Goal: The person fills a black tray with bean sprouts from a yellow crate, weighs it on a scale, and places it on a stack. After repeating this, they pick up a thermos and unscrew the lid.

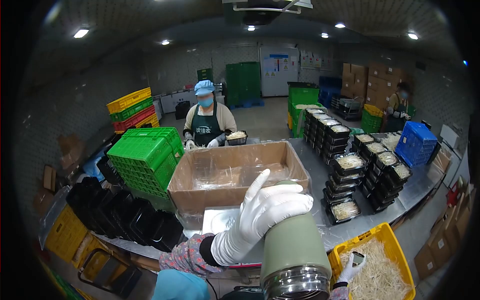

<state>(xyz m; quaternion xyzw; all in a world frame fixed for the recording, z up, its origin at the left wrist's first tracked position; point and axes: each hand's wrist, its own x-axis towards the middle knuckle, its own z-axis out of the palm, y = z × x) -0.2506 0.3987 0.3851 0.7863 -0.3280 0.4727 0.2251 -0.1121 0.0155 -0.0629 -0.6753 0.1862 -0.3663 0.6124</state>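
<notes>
My left hand (260, 215), in a white glove with a floral sleeve, grips a green insulated flask (292, 245) close to the camera; its steel rim points toward me. My right hand (350, 270), also gloved, is low at the right and pinches a small dark object (357, 258), too small to identify. It hovers over a yellow crate (387, 235) filled with pale bean sprouts (377, 275).
An open cardboard box (235, 172) lined with plastic sits on the steel table (350, 227). Green crates (147, 155) and black trays (125, 212) stand left; stacked trays of sprouts (350, 175) and a blue crate (417, 142) stand right. A masked co-worker (207, 122) works opposite, another person (397, 107) far right.
</notes>
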